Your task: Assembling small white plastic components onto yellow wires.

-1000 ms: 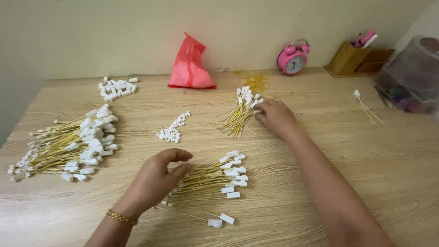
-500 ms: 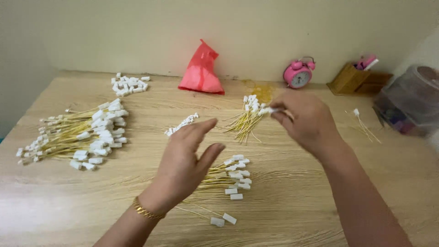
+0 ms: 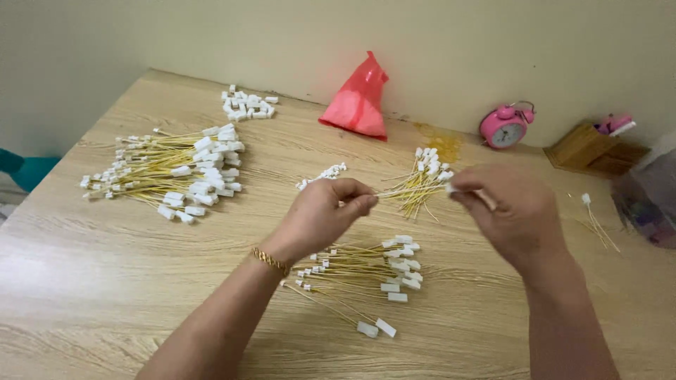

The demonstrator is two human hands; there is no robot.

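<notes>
Both hands raised above the desk (image 3: 84, 281), centre of view. Left hand (image 3: 325, 211): fingers pressed together in a pinch on one end of a single yellow wire (image 3: 412, 187). Right hand (image 3: 508, 211): fingers pinched on the other end, at the small white plug (image 3: 449, 187). The wire runs taut between the two pinches, off the desk, roughly 9 to 3 o'clock.

Step in hand, as I judge it: seating a white plug on the wire's end. The next move likely calls for a straight push along the wire with both pinches held firm, so the thin strand does not bend.

Surroundings: small bundle of wires (image 3: 421, 181) just behind my hands at 12 o'clock; finished pile (image 3: 366, 271) directly below at 6 o'clock; large pile (image 3: 169, 172) well apart at 10 o'clock; loose white plugs (image 3: 246, 104) beyond it; short row of plugs (image 3: 322, 174) near my left hand.

Hard to make out: the right fingertips cover the plug, so I cannot tell whether it is fully seated. The wire's left tip is hidden inside my pinch. The things at 3 o'clock are cut off by the edge.
</notes>
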